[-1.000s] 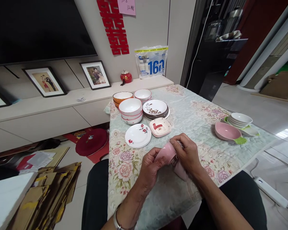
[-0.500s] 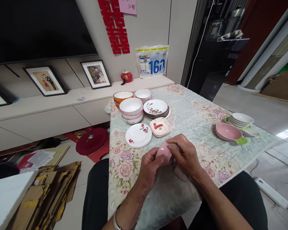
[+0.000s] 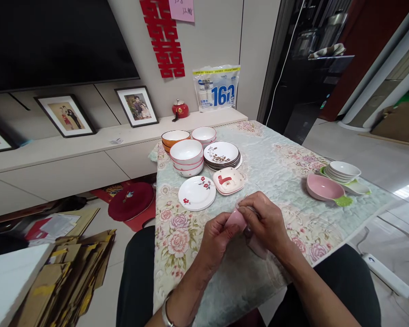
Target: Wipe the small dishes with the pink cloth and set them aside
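My left hand [image 3: 221,232] grips a small pink bowl [image 3: 236,220] by its side, the thumb lying along the outer wall. The bowl is tilted above the near part of the table, largely covered by my fingers. My right hand [image 3: 264,218] is closed at the bowl's rim, with a pale cloth [image 3: 258,246] bunched under it and hanging below. Just beyond my hands lie square cream dishes with a red pattern [image 3: 229,180] and a stack of white plates with red flowers [image 3: 197,193].
Stacked white bowls [image 3: 187,159], orange bowls [image 3: 175,136] and brown-patterned plates [image 3: 221,154] stand farther back. On the right are a pink leaf-handled bowl [image 3: 323,188] and small white bowls [image 3: 344,170]. A flowered cloth [image 3: 177,245] covers the table. Flattened cardboard [image 3: 64,277] lies on the floor at left.
The pink bowl has turned slightly and shifted a little to the right and down between my hands. The stacked dishes have not moved.
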{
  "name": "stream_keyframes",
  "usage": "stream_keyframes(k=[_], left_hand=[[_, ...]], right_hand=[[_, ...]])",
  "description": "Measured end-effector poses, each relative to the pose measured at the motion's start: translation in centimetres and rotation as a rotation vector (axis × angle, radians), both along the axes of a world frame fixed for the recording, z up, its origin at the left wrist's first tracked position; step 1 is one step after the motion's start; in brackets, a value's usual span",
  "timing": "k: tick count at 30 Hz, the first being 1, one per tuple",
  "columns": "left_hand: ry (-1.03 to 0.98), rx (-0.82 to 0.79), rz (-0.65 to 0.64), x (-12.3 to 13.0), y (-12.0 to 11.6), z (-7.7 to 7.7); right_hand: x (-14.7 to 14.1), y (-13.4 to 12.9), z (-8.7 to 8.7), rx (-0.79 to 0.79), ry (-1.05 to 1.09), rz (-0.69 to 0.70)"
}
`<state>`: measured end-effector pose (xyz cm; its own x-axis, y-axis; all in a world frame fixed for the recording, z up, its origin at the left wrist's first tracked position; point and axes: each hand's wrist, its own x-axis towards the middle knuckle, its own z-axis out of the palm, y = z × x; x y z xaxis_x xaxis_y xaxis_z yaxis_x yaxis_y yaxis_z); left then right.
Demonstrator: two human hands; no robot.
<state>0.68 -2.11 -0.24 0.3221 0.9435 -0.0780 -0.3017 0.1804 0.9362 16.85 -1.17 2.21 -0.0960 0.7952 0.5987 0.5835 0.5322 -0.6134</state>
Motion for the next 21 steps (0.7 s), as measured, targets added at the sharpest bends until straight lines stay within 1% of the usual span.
stream_keyframes(k=[2,4,9,11,12,14,17,19,21], left_hand=[[0.008,0.012,0.006,0.0,0.0,0.0],[-0.033,0.004,0.02,0.2,0.0,-0.1],[-0.227,-0.066,0.066,0.5,0.1,0.1],[-0.267,-0.092,0.084,0.5,0.2,0.2],[-0.281,-0.104,0.087,0.6,0.3,0.3],[-0.304,-0.123,0.087,0.6,0.4,0.3],[-0.329,-0.123,0.101,0.6,0.5,0.2],[-0.335,-0.119,0.111,0.6,0.6,0.1],[-0.346,-0.129,0.118,0.6,0.6,0.1]], right_hand=[[0.0,0.1,0.1,0.014,-0.006,0.016],[0.2,0.4,-0.4,-0.001,0.043,-0.022],[0.6,1.4,-2.0,-0.112,0.161,-0.144],[0.5,1.3,-2.1,-0.132,0.163,-0.179],[0.4,1.2,-1.9,-0.127,0.156,-0.174],[0.1,0.8,-1.4,-0.092,0.131,-0.107],[-0.3,0.3,-0.4,-0.049,0.09,0.046],[-0.2,0.2,-0.1,-0.059,0.08,0.117],[0.1,0.5,-0.2,-0.093,0.109,0.149]])
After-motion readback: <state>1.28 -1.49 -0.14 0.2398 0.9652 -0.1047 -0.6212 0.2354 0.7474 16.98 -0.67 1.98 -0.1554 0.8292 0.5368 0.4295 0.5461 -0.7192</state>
